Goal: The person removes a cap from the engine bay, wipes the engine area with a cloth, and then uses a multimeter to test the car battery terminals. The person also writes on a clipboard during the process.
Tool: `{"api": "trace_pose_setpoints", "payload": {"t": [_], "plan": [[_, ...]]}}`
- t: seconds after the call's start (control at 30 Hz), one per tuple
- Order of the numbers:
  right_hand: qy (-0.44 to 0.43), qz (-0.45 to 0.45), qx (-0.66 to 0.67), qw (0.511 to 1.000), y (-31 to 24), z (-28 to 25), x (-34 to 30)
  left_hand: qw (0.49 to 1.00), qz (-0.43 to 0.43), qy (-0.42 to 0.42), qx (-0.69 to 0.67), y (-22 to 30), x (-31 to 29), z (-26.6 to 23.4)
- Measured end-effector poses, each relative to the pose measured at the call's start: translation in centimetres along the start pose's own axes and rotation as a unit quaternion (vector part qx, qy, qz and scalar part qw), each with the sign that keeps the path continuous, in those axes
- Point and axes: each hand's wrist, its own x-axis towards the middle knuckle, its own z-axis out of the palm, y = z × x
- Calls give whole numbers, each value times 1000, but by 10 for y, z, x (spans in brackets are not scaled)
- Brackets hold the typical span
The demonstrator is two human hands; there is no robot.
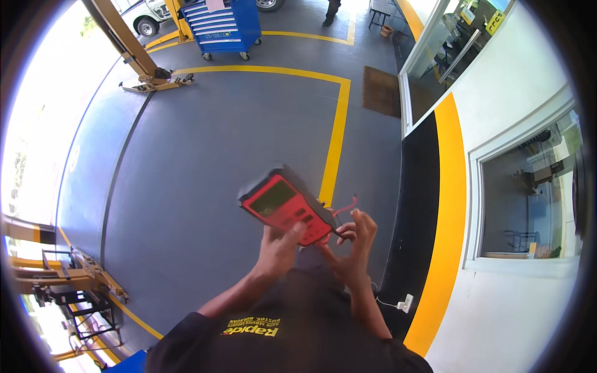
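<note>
A red handheld tester [297, 219] with a dark rim, a screen and several buttons is tilted in front of my chest, slightly blurred. My left hand [280, 247] is closed round its lower left side, thumb lying on the face by the buttons. At the tester's lower right end, my right hand [353, 247] has its fingers curled on a thin cable. A red piece of that cable [348, 206] sticks up above the fingertips, with a dark strand beside it. Where the cable meets the tester is partly hidden by my fingers.
Yellow lines [337, 137] mark the grey floor. A blue tool cabinet [224, 26] on casters stands ahead, near a lift post [134, 46]. More lift arms [93, 273] are at lower left. On the right are a wall, a window [528, 186], a plugged white cord [404, 303] and a doormat [380, 92].
</note>
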Motion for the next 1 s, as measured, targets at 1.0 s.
{"api": "trace_pose_setpoints", "payload": {"t": [1.0], "plan": [[150,486,287,812,663,134,1060,895,83,-345,-271,195,1310,25]]}}
